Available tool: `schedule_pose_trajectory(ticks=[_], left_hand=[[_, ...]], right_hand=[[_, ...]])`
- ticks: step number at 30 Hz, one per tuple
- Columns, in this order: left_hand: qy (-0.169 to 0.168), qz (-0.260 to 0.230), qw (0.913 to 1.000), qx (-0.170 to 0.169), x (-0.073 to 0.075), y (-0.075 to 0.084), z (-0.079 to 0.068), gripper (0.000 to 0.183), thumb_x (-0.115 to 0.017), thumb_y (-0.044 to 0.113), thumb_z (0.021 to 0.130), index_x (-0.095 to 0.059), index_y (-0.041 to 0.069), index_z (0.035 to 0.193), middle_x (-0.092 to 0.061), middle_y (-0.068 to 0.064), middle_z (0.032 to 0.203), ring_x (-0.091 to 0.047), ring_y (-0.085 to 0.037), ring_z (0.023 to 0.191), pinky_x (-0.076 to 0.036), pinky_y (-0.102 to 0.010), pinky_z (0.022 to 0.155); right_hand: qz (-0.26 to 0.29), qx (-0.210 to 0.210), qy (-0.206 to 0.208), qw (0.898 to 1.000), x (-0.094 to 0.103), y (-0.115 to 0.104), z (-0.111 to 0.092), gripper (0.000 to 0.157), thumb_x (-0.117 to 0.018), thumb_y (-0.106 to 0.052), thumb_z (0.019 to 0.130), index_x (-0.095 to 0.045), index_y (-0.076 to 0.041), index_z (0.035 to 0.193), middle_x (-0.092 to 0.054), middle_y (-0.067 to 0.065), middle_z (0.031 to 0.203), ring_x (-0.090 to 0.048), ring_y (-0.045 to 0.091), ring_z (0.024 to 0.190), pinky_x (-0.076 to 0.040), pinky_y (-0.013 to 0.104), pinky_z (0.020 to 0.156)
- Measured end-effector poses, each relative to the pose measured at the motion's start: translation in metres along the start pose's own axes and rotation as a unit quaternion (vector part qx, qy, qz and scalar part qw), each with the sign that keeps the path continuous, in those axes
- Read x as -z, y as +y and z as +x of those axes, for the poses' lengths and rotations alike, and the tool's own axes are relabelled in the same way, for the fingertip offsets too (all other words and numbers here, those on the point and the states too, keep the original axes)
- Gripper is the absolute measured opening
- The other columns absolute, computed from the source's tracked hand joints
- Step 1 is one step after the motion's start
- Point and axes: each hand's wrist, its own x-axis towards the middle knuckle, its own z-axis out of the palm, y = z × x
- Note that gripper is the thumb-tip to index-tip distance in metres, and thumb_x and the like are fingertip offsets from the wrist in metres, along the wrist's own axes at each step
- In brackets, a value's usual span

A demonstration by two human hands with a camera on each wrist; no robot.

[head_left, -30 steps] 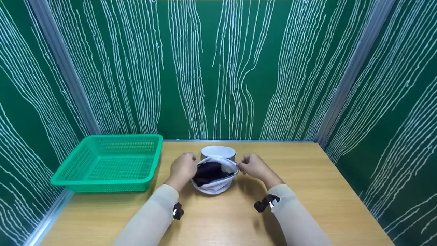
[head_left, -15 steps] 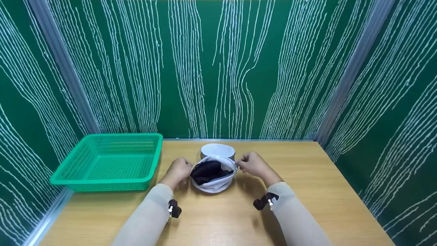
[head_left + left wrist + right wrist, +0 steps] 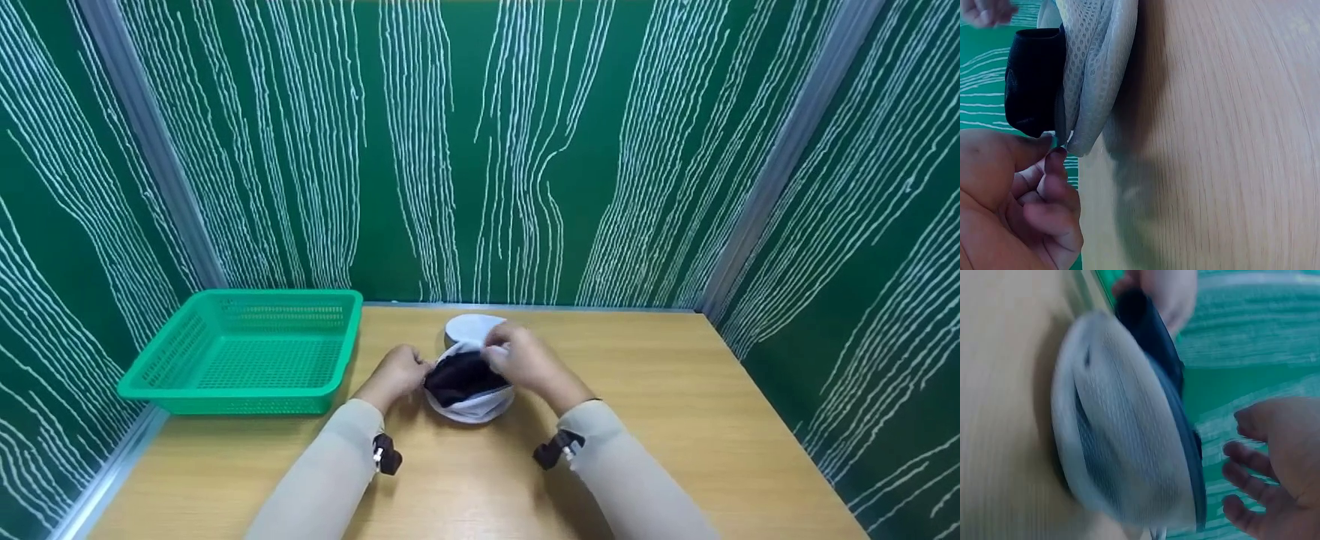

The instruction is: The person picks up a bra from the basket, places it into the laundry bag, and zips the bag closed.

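A whitish mesh bag [image 3: 474, 411] with a zipped mouth stands on the table, its mouth gaping towards me. Inside it lies black cloth [image 3: 459, 379], part of which sticks up past the zipper edge in the left wrist view [image 3: 1036, 79]. My left hand [image 3: 394, 376] pinches the left end of the mouth between thumb and forefinger. Over the right side of the mouth is my right hand [image 3: 527, 364], and in the right wrist view its parted fingers [image 3: 1249, 486] hold nothing and stand apart from the mesh.
Right behind the bag is a white oval-topped piece [image 3: 471, 325], partly covered by my right hand. A green plastic basket [image 3: 247, 403] with slotted sides stands at the left. Green, white-streaked walls [image 3: 585, 247] enclose the wooden table [image 3: 637, 390].
My right hand has let go of the bag's right end and moved left over its mouth. The left hand has come down to the left end and now pinches it.
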Motion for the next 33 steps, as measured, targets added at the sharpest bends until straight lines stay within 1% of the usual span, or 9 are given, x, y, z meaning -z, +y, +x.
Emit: schedule_pose_trajectory(ticks=[3, 6, 10, 17, 19, 26, 27, 30, 33], left_hand=[[-0.009, 0.024, 0.9996, -0.015, -0.015, -0.037, 0.039, 0.04, -0.076, 0.023, 0.105, -0.058, 0.019, 0.069, -0.058, 0.003, 0.066, -0.059, -0.018, 0.064, -0.05, -0.032, 0.059], [-0.021, 0.024, 0.9991, -0.028, -0.032, -0.08, 0.079, 0.038, -0.075, 0.023, 0.102, -0.059, 0.025, 0.068, -0.059, 0.007, 0.065, -0.06, -0.017, 0.062, -0.049, -0.031, 0.055], [-0.041, -0.008, 0.9991, -0.013, -0.038, -0.093, 0.087, 0.037, -0.074, 0.019, 0.099, -0.055, 0.023, 0.067, -0.053, 0.007, 0.066, -0.056, -0.018, 0.062, -0.046, -0.032, 0.053], [-0.032, -0.059, 0.9975, 0.021, -0.01, -0.018, 0.012, 0.035, -0.056, 0.007, 0.101, -0.049, 0.017, 0.068, -0.047, 0.003, 0.06, -0.046, -0.016, 0.055, -0.036, -0.029, 0.05], [-0.032, -0.067, 0.9966, 0.036, -0.006, -0.006, 0.004, 0.034, -0.054, 0.007, 0.104, -0.051, 0.015, 0.072, -0.05, 0.002, 0.063, -0.048, -0.016, 0.057, -0.038, -0.028, 0.052], [-0.008, -0.057, 0.9981, 0.021, 0.003, 0.009, -0.012, 0.023, -0.055, 0.01, 0.111, -0.064, 0.007, 0.091, -0.059, -0.006, 0.091, -0.059, -0.025, 0.089, -0.048, -0.032, 0.075], [-0.009, -0.06, 0.9972, 0.042, 0.009, 0.027, -0.024, 0.023, -0.053, 0.007, 0.112, -0.066, 0.006, 0.094, -0.06, -0.007, 0.093, -0.06, -0.026, 0.092, -0.049, -0.032, 0.076], [-0.013, -0.086, 0.9949, 0.052, 0.01, 0.036, -0.028, 0.023, -0.053, 0.008, 0.115, -0.068, 0.007, 0.099, -0.06, -0.006, 0.098, -0.059, -0.023, 0.095, -0.047, -0.028, 0.076], [-0.018, -0.12, 0.9912, 0.053, 0.012, 0.045, -0.031, 0.021, -0.052, 0.009, 0.117, -0.069, 0.008, 0.104, -0.059, -0.004, 0.097, -0.055, -0.018, 0.084, -0.044, -0.026, 0.068]], right_hand=[[-0.007, 0.087, -0.049, 0.995, -0.012, -0.015, 0.001, 0.012, -0.079, -0.015, 0.104, -0.082, -0.007, 0.113, -0.08, 0.011, 0.12, -0.074, 0.03, 0.12, -0.06, 0.054, 0.113], [-0.025, 0.138, -0.094, 0.986, -0.022, -0.026, 0.003, 0.018, -0.08, -0.014, 0.105, -0.081, -0.006, 0.121, -0.08, 0.013, 0.126, -0.074, 0.032, 0.124, -0.059, 0.053, 0.116], [-0.068, 0.155, -0.133, 0.977, -0.034, -0.031, 0.003, 0.024, -0.084, -0.013, 0.102, -0.081, -0.008, 0.126, -0.079, 0.011, 0.129, -0.073, 0.031, 0.126, -0.061, 0.049, 0.115], [-0.129, 0.171, -0.139, 0.967, -0.043, -0.033, 0.003, 0.027, -0.088, -0.013, 0.099, -0.085, -0.011, 0.126, -0.079, 0.009, 0.131, -0.071, 0.029, 0.129, -0.059, 0.045, 0.117], [-0.139, 0.17, -0.134, 0.966, -0.045, -0.034, 0.002, 0.025, -0.088, -0.013, 0.099, -0.087, -0.012, 0.124, -0.079, 0.007, 0.129, -0.072, 0.027, 0.127, -0.06, 0.043, 0.115], [-0.159, 0.123, -0.127, 0.971, -0.045, -0.037, 0.002, 0.015, -0.086, -0.015, 0.101, -0.089, -0.012, 0.116, -0.076, 0.008, 0.118, -0.072, 0.027, 0.115, -0.064, 0.044, 0.105], [-0.161, 0.116, -0.128, 0.972, -0.045, -0.037, 0.002, 0.015, -0.086, -0.015, 0.102, -0.089, -0.012, 0.116, -0.076, 0.008, 0.118, -0.071, 0.027, 0.114, -0.064, 0.044, 0.104], [-0.167, 0.105, -0.13, 0.972, -0.047, -0.034, 0.004, 0.012, -0.086, -0.016, 0.102, -0.089, -0.013, 0.114, -0.075, 0.007, 0.116, -0.071, 0.023, 0.109, -0.065, 0.042, 0.1], [-0.171, 0.098, -0.129, 0.972, -0.049, -0.033, 0.007, 0.009, -0.086, -0.015, 0.101, -0.089, -0.014, 0.11, -0.074, 0.006, 0.115, -0.068, 0.021, 0.103, -0.065, 0.041, 0.097]])
